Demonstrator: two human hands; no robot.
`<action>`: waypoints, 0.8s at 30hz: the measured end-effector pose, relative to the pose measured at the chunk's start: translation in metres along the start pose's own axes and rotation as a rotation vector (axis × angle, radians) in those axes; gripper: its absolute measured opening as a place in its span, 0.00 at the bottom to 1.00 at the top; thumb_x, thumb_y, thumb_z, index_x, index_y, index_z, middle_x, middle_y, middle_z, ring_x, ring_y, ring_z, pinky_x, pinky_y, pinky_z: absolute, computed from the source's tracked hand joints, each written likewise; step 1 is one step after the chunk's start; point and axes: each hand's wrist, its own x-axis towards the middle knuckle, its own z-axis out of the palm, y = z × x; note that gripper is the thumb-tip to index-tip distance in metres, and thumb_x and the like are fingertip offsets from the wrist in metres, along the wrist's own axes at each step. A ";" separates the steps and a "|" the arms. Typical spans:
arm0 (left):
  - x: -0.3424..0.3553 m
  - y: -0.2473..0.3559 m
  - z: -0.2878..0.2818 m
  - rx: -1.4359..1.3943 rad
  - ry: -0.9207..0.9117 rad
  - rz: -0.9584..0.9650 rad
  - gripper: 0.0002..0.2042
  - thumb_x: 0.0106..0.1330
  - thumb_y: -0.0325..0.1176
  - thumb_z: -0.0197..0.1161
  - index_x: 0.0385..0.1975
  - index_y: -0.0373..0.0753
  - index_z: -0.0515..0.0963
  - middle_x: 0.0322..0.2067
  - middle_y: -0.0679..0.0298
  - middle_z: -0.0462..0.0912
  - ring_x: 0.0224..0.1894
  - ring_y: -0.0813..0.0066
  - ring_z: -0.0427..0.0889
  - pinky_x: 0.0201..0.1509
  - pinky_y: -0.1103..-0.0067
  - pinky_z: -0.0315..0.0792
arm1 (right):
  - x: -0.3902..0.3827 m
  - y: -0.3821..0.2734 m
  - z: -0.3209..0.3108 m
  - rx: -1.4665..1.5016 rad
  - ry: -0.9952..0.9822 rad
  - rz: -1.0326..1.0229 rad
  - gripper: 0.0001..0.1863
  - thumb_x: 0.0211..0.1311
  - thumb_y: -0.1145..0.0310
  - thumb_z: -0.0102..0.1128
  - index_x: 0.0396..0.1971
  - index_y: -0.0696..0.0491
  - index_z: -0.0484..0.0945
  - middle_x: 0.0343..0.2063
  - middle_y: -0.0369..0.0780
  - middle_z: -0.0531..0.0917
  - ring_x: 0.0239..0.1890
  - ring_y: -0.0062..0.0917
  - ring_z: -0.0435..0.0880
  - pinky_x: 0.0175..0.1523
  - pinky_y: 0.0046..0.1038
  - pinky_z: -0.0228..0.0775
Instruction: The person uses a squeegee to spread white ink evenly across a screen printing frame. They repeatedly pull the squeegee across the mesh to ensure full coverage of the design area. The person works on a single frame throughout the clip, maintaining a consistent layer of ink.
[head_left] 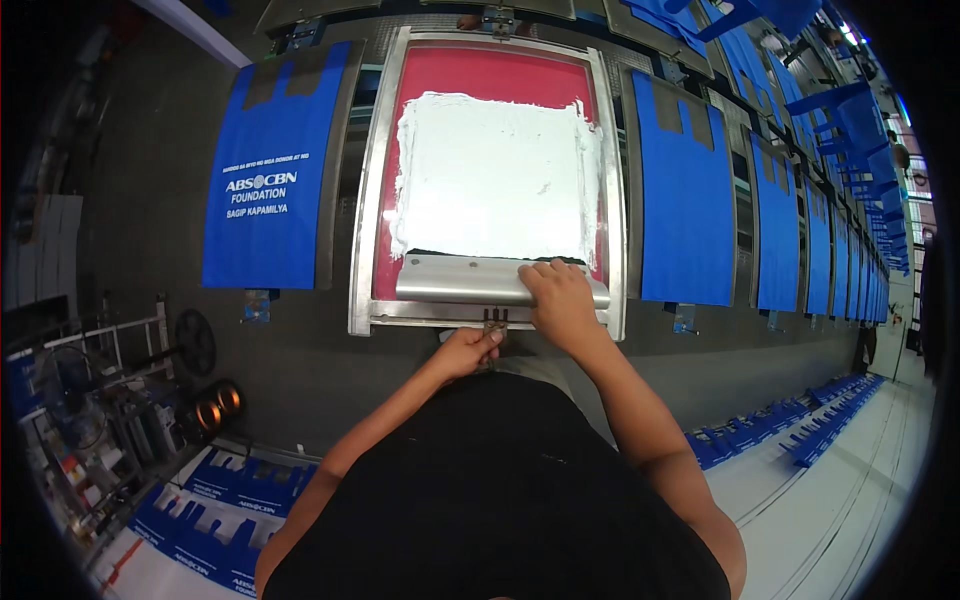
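A metal-framed printing screen (pixel 363 250) with a pink mesh lies flat on the long dark table, its middle covered with white ink (pixel 495 175). Across the screen's near end lies a metal squeegee (pixel 460 280). My right hand (pixel 560 300) grips the squeegee's right end. My left hand (pixel 470 350) is closed on a small metal clamp (pixel 494 321) at the frame's near edge. A blue bag with white print (pixel 265 170) lies to the left of the screen. A plain blue bag (pixel 685 200) lies to its right.
A row of several more blue bags (pixel 820 240) runs off along the table to the right. Stacks of printed blue bags (pixel 215 505) lie at lower left, and others (pixel 790 430) at lower right. A metal rack with tools (pixel 120 400) stands to the left.
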 end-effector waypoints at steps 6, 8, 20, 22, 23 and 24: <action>0.023 -0.019 0.003 0.301 0.176 -0.104 0.27 0.66 0.58 0.54 0.18 0.38 0.80 0.16 0.60 0.77 0.24 0.69 0.77 0.32 0.72 0.70 | 0.009 0.072 -0.014 0.030 0.078 0.053 0.20 0.41 0.71 0.64 0.41 0.51 0.79 0.36 0.42 0.83 0.45 0.36 0.79 0.56 0.38 0.62; 0.020 -0.013 0.007 0.275 0.182 -0.171 0.28 0.65 0.58 0.54 0.19 0.37 0.80 0.17 0.57 0.78 0.25 0.63 0.79 0.34 0.68 0.71 | 0.003 0.106 -0.016 0.105 0.033 0.102 0.20 0.42 0.67 0.67 0.41 0.50 0.80 0.35 0.42 0.84 0.47 0.37 0.79 0.58 0.42 0.60; 0.010 0.067 -0.153 0.513 1.228 0.182 0.22 0.68 0.48 0.56 0.50 0.36 0.76 0.41 0.49 0.83 0.46 0.54 0.81 0.50 0.68 0.71 | 0.047 0.165 0.030 1.219 0.075 0.397 0.20 0.46 0.69 0.75 0.40 0.60 0.81 0.33 0.40 0.85 0.35 0.22 0.82 0.44 0.24 0.73; 0.017 0.061 -0.166 0.216 0.978 0.226 0.23 0.69 0.47 0.55 0.56 0.36 0.73 0.44 0.50 0.83 0.49 0.58 0.81 0.54 0.71 0.70 | 0.047 0.166 0.024 1.288 0.044 0.407 0.20 0.47 0.69 0.75 0.40 0.60 0.81 0.33 0.40 0.85 0.35 0.22 0.82 0.43 0.24 0.73; 0.018 0.057 -0.166 0.211 1.024 0.304 0.23 0.69 0.46 0.55 0.56 0.36 0.73 0.45 0.50 0.82 0.49 0.61 0.80 0.54 0.73 0.70 | 0.048 0.168 0.021 1.264 0.041 0.395 0.21 0.46 0.68 0.76 0.40 0.59 0.82 0.34 0.40 0.85 0.36 0.23 0.82 0.43 0.24 0.73; 0.016 0.052 -0.161 0.203 0.999 0.327 0.23 0.69 0.45 0.55 0.57 0.35 0.72 0.46 0.51 0.82 0.50 0.63 0.80 0.55 0.74 0.70 | 0.045 0.171 0.018 1.258 0.068 0.440 0.21 0.45 0.68 0.76 0.41 0.59 0.81 0.34 0.40 0.85 0.35 0.23 0.82 0.42 0.24 0.73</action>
